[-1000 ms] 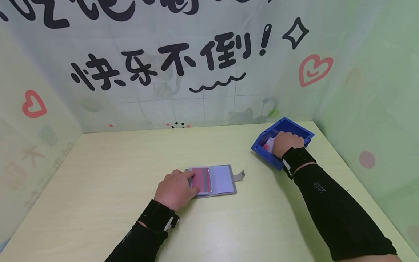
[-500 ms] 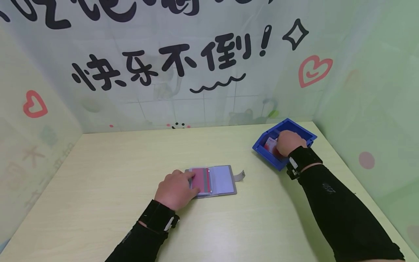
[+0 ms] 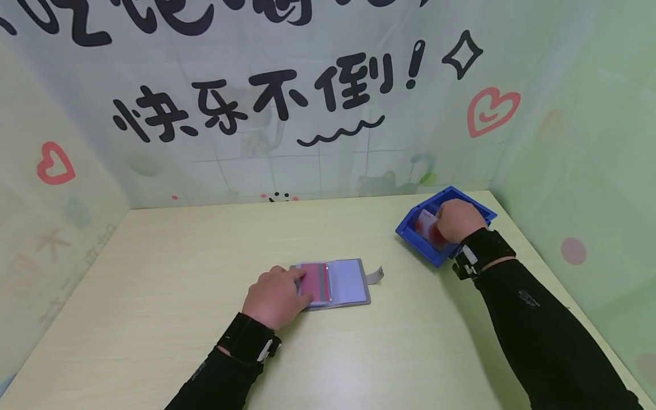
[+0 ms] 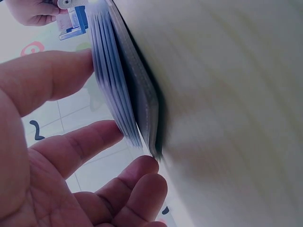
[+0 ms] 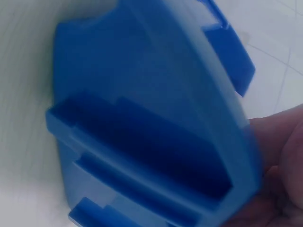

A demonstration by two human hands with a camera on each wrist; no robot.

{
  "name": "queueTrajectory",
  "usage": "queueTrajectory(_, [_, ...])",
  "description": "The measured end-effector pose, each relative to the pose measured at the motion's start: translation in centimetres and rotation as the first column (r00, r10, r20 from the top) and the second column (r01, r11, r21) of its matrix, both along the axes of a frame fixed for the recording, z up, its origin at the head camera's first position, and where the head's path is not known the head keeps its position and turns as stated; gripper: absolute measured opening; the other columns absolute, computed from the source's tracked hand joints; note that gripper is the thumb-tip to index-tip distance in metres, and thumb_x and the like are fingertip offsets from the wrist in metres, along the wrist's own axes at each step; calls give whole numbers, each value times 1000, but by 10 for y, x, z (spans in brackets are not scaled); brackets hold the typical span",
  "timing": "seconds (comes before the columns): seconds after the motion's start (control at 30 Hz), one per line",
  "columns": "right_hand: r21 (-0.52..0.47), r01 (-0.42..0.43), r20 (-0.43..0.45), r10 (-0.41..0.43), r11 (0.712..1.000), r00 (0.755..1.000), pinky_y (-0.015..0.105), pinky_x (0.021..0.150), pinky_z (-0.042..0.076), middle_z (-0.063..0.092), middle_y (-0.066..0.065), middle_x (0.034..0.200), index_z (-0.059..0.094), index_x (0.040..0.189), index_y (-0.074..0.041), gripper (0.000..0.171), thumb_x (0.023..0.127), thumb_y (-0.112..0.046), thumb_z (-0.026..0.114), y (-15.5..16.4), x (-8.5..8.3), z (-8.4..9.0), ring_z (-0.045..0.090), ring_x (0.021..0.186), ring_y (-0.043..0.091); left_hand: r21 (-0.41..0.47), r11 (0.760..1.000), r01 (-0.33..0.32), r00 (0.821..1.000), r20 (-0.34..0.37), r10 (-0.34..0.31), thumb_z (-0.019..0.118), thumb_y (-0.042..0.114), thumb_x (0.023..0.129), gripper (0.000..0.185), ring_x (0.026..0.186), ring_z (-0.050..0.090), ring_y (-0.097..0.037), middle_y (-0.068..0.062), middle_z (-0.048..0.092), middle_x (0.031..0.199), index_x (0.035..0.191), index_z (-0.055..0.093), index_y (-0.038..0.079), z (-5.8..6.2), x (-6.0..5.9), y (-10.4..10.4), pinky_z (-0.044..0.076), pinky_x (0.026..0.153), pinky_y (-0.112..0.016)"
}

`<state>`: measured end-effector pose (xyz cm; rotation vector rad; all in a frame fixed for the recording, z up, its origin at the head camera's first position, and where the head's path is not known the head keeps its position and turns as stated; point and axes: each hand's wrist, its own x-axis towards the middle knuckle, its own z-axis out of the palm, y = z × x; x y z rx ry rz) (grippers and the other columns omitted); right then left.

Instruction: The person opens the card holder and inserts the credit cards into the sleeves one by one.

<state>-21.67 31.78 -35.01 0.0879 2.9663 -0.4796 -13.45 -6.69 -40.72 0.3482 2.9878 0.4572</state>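
A grey card holder lies open on the table, with a red card in its left page. My left hand rests on that left page, and its fingers touch the edges of the clear sleeves. At the back right stands a blue bin. My right hand is inside it, fingers curled, pinching a red and white card that stands tilted against the bin's left side. In the right wrist view the blue bin fills the frame, with one finger at its right edge.
The pale wooden table is enclosed by printed walls at the back and on both sides. The card holder's grey strap sticks out to the right. The bin sits close to the right wall.
My right hand has shifted a little to the right inside the bin, and the red and white card now shows more clearly. My left hand and the card holder have not moved.
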Motion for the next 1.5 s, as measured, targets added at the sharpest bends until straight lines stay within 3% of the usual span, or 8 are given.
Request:
queueTrajectory(0.2, [14,-8,-46,9,1000,999,37,68,52,69,19,95,73,108,6,31,101,-7,46,2,4,7,62,80,30,1,1000,4,1000,4,-4,77,39,92,56,101,65,-34,-19,68,121,141,68,16,-2,0,0,57,70,-47])
queueTrajectory(0.43, [-59,51,-127,-58,997,990,46,75,57,69,30,116,69,121,10,37,106,-15,46,3,16,19,65,91,40,-5,1000,4,1000,6,-4,76,40,92,56,102,64,-35,-19,68,124,142,68,17,-3,0,0,58,72,-48])
queueTrajectory(0.67, [-197,40,-151,-71,979,986,33,64,48,69,24,111,70,121,5,36,110,-22,49,-26,31,26,60,88,34,2,1000,1,1000,3,-1,76,39,92,55,103,64,-35,-19,68,125,141,68,16,0,-1,1,58,74,-49])
queueTrajectory(0.83, [-315,-5,-100,-28,949,995,30,68,49,71,18,111,71,124,1,31,108,-21,56,-63,38,14,60,90,29,-5,1000,-4,1000,6,4,76,41,93,56,105,64,-37,-20,67,126,142,67,17,2,-1,2,59,77,-52])
queueTrajectory(1.03, [-505,-8,7,14,863,1000,26,55,41,67,14,98,65,134,1,34,104,-13,59,-106,43,-13,57,73,22,-3,1000,-11,1000,13,11,77,42,92,57,105,64,-36,-20,67,127,143,67,16,2,-1,2,59,77,-50])
queueTrajectory(1.13, [-541,-5,47,36,841,998,26,52,37,65,11,91,63,139,2,38,102,-10,60,-123,46,-26,56,69,21,-4,1000,-9,1000,16,9,77,42,92,58,103,64,-35,-20,67,126,143,67,16,2,-1,3,58,76,-49])
queueTrajectory(1.23, [-538,-13,62,55,843,997,26,54,40,65,10,89,63,140,1,40,101,-8,60,-136,48,-35,57,69,21,-1,1000,-9,1000,19,9,77,41,92,58,102,64,-34,-20,68,126,143,66,16,2,-1,3,59,76,-48])
queueTrajectory(1.5, [-465,-25,49,54,885,997,27,56,45,70,10,100,65,140,-4,38,103,-11,62,-159,52,-44,61,72,20,9,1000,-5,1000,20,5,77,42,92,59,105,65,-35,-19,69,127,144,66,15,2,-1,2,59,78,-48])
